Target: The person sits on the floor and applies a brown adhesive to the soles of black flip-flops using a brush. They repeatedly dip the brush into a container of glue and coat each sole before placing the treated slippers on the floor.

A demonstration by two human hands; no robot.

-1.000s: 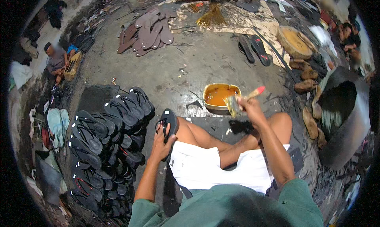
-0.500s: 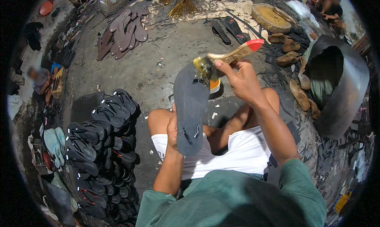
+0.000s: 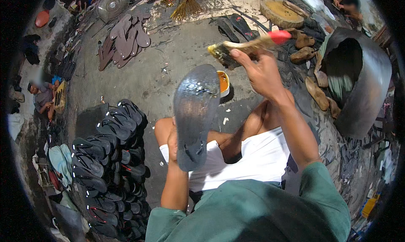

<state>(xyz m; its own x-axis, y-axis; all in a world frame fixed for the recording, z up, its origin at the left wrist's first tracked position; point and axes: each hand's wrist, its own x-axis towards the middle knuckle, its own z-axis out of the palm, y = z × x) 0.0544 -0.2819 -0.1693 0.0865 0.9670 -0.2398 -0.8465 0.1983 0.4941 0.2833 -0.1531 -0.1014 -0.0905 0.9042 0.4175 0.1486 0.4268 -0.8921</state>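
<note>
I record the slipper [image 3: 196,119], underside facing me, gripped by the left hand [image 3: 172,146], its fingers mostly hidden behind; the right hand's [image 3: 263,75] fingers pinch the brush [image 3: 258,43], bristles apart from the slipper.

Head-worn fisheye view — facing down, green shirt [image 3: 244,208] near, floor [image 3: 139,81] spread beyond.

The left forearm [image 3: 175,189] is pointing forward from the torso [image 3: 253,210], and the left hand [image 3: 172,146] is gripping beside the left knee [image 3: 163,129], its fingers mostly hiding from view. The right elbow [image 3: 311,151] is bending outward, while the right forearm [image 3: 294,121] is slanting forward and inward. The right hand [image 3: 263,76] is hovering farther forward than the left, closing in a grip, its thumb [image 3: 241,57] pointing leftward. Both bare legs are resting folded inward ahead of the torso.
</note>
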